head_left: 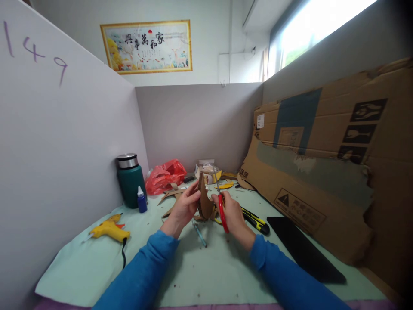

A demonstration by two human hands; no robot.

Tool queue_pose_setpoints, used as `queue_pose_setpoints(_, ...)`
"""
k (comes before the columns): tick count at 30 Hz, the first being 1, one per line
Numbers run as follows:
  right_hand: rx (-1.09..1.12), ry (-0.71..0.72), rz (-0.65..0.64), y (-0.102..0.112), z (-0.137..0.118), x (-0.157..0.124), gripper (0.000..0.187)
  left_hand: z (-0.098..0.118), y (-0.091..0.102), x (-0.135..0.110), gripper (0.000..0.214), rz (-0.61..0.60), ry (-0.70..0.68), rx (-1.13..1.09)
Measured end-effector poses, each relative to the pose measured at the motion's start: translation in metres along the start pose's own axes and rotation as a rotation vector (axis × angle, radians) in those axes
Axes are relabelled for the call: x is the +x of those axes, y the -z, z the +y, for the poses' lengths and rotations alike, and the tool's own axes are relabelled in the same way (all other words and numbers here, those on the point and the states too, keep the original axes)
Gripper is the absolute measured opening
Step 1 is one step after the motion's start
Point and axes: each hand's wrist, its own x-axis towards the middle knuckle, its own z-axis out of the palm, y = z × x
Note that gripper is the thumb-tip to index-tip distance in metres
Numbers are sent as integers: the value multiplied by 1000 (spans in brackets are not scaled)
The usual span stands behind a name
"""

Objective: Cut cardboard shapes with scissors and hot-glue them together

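Blue sleeves (142, 275) enter from the bottom edge, with both forearms angled inward and the hands meeting over the middle of the green mat (209, 271).

Cardboard piece (204, 201): small, brown, curved outline. It is held upright, nearly edge-on to the camera, raised a little off the mat between the two hands.

Left hand (183, 207): palm faces right and the wrist is bent slightly back. Thumb and fingers pinch the near left side of the cardboard piece.

Right hand (234, 217): back of the hand faces right, fingers curled closed around the red handles of the scissors (222, 213). The blades point up and away, alongside the right face of the cardboard piece. Blades too thin here to tell whether they are parted.

Near surroundings:
- A pen (200, 232) lies on the mat just below the hands.
- A yellow-and-black utility knife (254, 220) lies just beside the right wrist.
- Cardboard scraps (169, 194) lie behind the left hand.

Farther out, left side:
- A yellow glue gun (109, 230) lies on its side.
- A small blue bottle (141, 200) stands touching or just in front of a green flask (130, 181).
- A red plastic bag (164, 174) sits at the back.

Farther out, right side:
- A black sheet (303, 249) lies flat on the mat.
- A large flattened carton (322, 172) leans against the right partition.

A white partition (64, 142) with handwritten digits closes off the left side.
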Motion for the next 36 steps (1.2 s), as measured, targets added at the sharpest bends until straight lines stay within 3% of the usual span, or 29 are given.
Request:
queue_pose_setpoints(5, -320, -79, -159, 5, 10, 7, 36, 21, 7, 9, 43, 236, -237, -71)
queue_pose_setpoints(8, -415, -59, -256, 0, 17, 5, 27, 31, 13, 12, 36, 287, -300, -116)
queue_pose_setpoints(12, -508, 57, -298, -8, 21, 1, 27, 34, 17, 11, 34, 288, -270, -178)
queue_pose_setpoints(18, -582, 223, -297, -2, 18, -1, 17, 34, 13, 4, 30, 282, -95, -270)
queue_pose_setpoints(22, -304, 191, -167, 5, 17, 6, 24, 36, 9, 0, 33, 278, -63, -326)
queue_pose_setpoints(25, 174, 45, -54, 5, 18, 14, 34, 35, 7, -1, 38, 247, -67, -322)
queue_pose_setpoints(28, 578, -119, -94, 1, 15, 18, 43, 34, 5, -2, 40, 209, -66, -314)
queue_pose_setpoints(32, 748, -261, -92, -3, 12, 18, 53, 32, 3, -2, 37, 207, -91, -333)
queue_pose_setpoints(36, 871, -293, -141, -7, 16, 16, 48, 31, -1, -1, 36, 206, -37, -327)
